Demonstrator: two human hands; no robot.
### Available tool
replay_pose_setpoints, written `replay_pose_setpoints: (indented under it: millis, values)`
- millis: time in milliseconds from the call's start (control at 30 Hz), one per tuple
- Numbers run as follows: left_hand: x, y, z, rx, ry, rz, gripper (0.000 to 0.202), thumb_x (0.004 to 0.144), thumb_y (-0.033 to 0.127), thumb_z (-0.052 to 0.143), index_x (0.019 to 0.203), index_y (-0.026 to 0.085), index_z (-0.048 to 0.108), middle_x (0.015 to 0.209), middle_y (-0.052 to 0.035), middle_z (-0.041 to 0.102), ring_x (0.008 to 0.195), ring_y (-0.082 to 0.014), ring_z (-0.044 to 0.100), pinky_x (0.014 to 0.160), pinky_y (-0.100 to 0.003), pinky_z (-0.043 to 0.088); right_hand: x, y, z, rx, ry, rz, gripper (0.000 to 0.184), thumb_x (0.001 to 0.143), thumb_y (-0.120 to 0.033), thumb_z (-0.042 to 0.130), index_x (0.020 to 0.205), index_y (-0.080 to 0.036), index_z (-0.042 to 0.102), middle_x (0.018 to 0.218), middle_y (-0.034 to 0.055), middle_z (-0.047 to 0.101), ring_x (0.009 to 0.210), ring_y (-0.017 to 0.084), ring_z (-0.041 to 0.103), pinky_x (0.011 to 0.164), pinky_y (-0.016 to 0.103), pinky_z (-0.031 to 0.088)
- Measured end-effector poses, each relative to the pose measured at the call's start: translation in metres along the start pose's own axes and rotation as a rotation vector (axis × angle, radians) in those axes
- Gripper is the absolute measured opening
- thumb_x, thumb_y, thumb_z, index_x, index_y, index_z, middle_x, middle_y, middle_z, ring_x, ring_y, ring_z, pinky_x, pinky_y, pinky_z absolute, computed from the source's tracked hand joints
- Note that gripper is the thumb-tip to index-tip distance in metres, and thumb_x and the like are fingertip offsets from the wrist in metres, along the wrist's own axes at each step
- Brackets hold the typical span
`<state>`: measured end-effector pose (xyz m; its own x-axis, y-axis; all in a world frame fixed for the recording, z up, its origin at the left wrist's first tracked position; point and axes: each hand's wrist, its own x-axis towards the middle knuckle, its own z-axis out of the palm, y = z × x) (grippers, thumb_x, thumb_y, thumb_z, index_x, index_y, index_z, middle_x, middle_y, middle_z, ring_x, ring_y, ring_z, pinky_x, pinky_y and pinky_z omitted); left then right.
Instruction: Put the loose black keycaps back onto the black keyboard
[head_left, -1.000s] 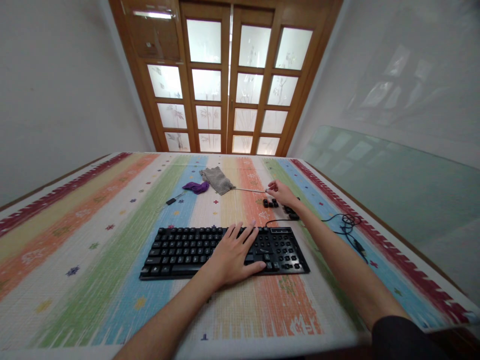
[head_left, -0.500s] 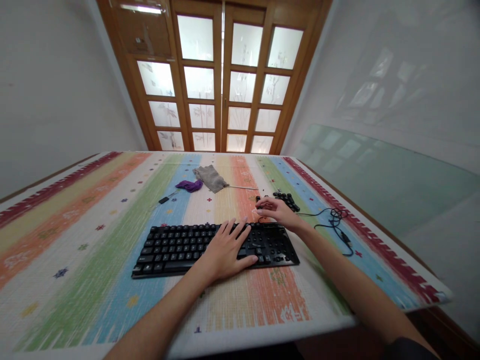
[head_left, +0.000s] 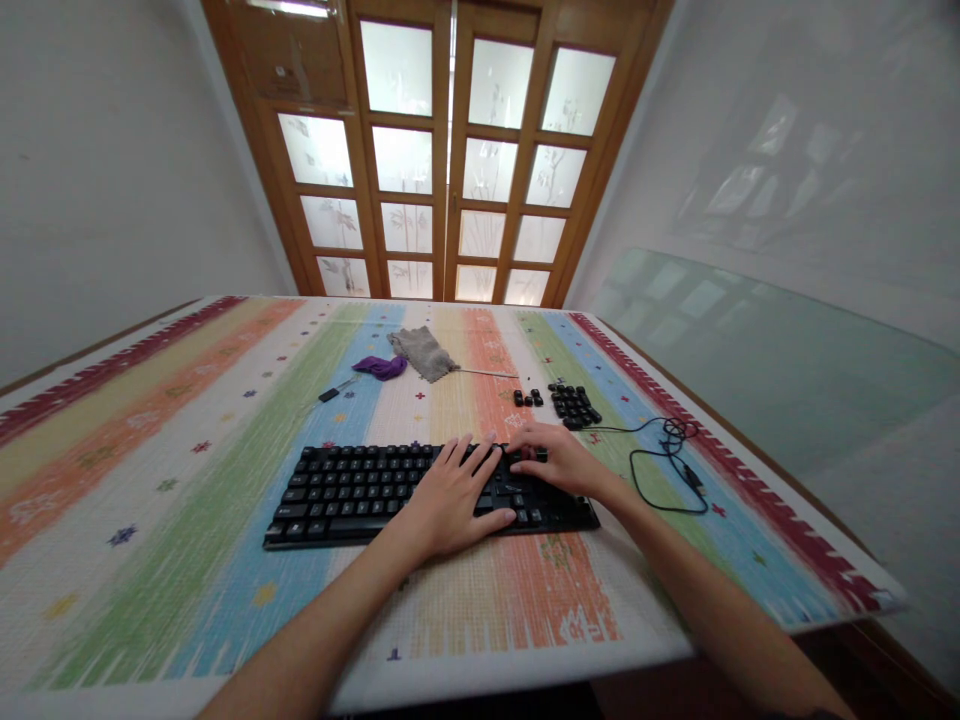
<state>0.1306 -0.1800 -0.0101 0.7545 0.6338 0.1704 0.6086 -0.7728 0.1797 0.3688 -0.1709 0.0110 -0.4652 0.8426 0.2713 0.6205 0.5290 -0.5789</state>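
A black keyboard (head_left: 341, 495) lies across the striped tablecloth, and switches show without keycaps on its right part. Palm down, my left hand (head_left: 457, 498) rests on the keyboard right of its middle, fingers spread and thumb out toward the lower right. My right hand (head_left: 559, 458) is at the keyboard's upper right, with fingers and thumb curled in a pinch; what is between the tips is too small to make out. Behind it, loose black keycaps (head_left: 576, 405) stand grouped in rows, with several smaller keycaps (head_left: 528, 398) to their left.
A coiled black cable (head_left: 671, 455) lies right of the keyboard. Farther back are a grey knitted piece (head_left: 424, 353) with a thin needle (head_left: 487, 373), a purple bundle (head_left: 381, 368) and a small black object (head_left: 328, 395). Wooden doors (head_left: 450, 200) with frosted panes stand beyond the table.
My right hand has moved from the loose keycaps back toward me onto the keyboard's upper right, uncovering those keycaps. My left hand stays on the keyboard.
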Motion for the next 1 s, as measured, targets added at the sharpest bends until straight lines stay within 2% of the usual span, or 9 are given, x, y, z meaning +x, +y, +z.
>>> replay_pose_setpoints:
  millis: [200,367,633,800,1000]
  values:
    - [0.0,-0.002,0.003,-0.013,0.019,0.011,0.085,0.093,0.074,0.035,0.155,0.016,0.028,0.161,-0.0134,0.031,0.147,-0.0353,0.028,0.121,-0.05,0.016,-0.002,0.006,0.01,-0.125,-0.012,-0.064,0.021,0.087,-0.019,0.069,0.107,-0.02,0.076,0.092,0.0063,0.066,0.083,0.018,0.063,0.079,0.033,0.052]
    - [0.0,-0.003,0.005,-0.03,0.027,0.022,0.083,0.093,0.073,0.037,0.155,0.018,0.029,0.161,-0.0129,0.031,0.147,-0.0359,0.028,0.121,-0.051,0.016,-0.004,0.006,0.015,-0.195,-0.007,-0.079,0.021,0.088,-0.015,0.065,0.103,-0.023,0.078,0.094,0.0067,0.067,0.086,0.019,0.064,0.081,0.033,0.052]
    - [-0.001,-0.002,0.002,-0.073,0.053,0.034,0.075,0.094,0.07,0.04,0.152,0.024,0.035,0.162,-0.0107,0.029,0.147,-0.037,0.028,0.119,-0.055,0.02,-0.002,0.001,0.014,-0.16,0.064,0.041,0.012,0.081,-0.018,0.076,0.091,-0.023,0.08,0.083,0.0033,0.065,0.074,0.016,0.061,0.072,0.029,0.049]
    - [-0.001,-0.002,0.002,-0.077,0.06,0.047,0.068,0.094,0.069,0.042,0.146,0.026,0.045,0.16,-0.0093,0.033,0.146,-0.0368,0.029,0.12,-0.056,0.019,0.001,0.001,0.017,-0.111,0.045,0.088,0.011,0.08,-0.021,0.077,0.091,-0.022,0.08,0.071,0.001,0.064,0.064,0.013,0.057,0.063,0.025,0.044]
    - [0.0,-0.002,0.001,-0.061,0.031,0.036,0.07,0.094,0.069,0.042,0.149,0.025,0.043,0.16,-0.0103,0.033,0.145,-0.0369,0.031,0.12,-0.056,0.018,0.001,0.0,0.016,-0.104,0.021,0.092,0.02,0.081,-0.02,0.075,0.101,-0.023,0.079,0.076,0.0025,0.066,0.066,0.014,0.058,0.064,0.026,0.045]
